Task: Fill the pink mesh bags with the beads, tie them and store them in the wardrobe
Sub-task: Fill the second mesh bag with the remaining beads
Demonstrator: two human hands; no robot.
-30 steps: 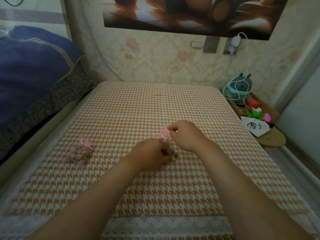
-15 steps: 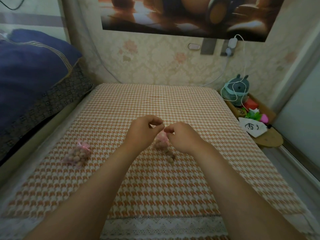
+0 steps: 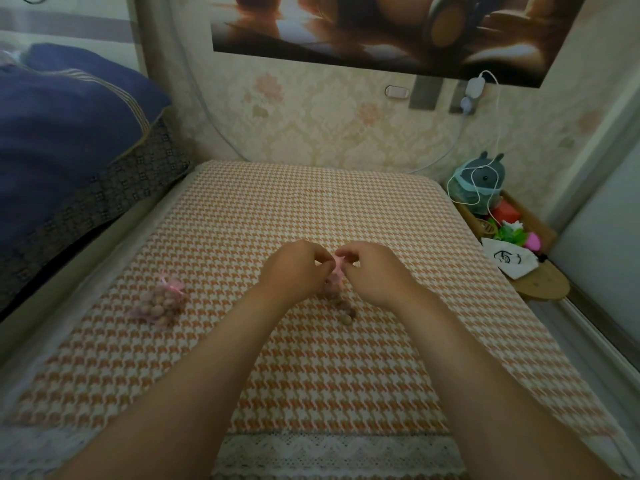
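Note:
A small pink mesh bag [image 3: 334, 279] sits upright at the middle of the orange houndstooth table [image 3: 311, 358], mostly hidden between my hands. My left hand [image 3: 294, 270] and my right hand [image 3: 372, 271] pinch the bag's top from either side. A few loose brown beads [image 3: 346, 311] lie on the cloth just in front of the bag. A second pink mesh bag [image 3: 161, 301], full of beads and closed with a pink ribbon, lies to the left on the cloth.
A dark blue bedding pile [image 3: 62, 133] rises along the left side. A low wooden shelf [image 3: 540, 285] at the right holds a grey plush toy [image 3: 479, 183], a white pouch [image 3: 509, 261] and small coloured items. A white cable hangs down the wall.
My left hand rose from the beads on the cloth up to the bag's top. Both hands now hold the top of the bag close together.

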